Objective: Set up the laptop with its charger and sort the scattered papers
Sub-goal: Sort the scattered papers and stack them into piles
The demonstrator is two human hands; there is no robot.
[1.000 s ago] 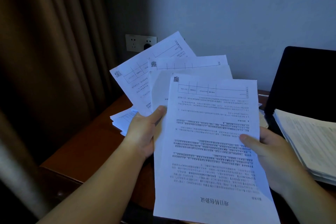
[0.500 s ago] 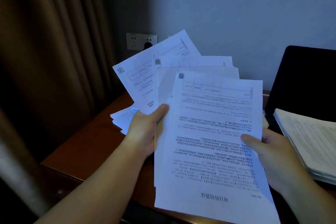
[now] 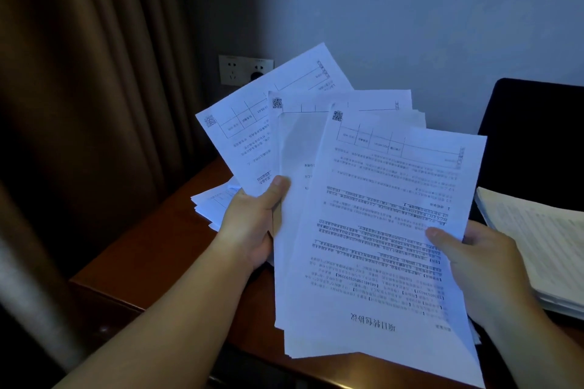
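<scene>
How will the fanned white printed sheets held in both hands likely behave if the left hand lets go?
The fanned white printed sheets are thin and loose, so they would probably droop. Already splayed at different angles with no visible clip, they may slide apart. The left hand pinches the rear sheets and the right hand the front one, so the rear sheets would likely drop onto the brown wooden desk.

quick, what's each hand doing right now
left hand: grips the fanned sheets, thumb on top.
right hand: holds the front sheet by its right edge, thumb on the page.
</scene>
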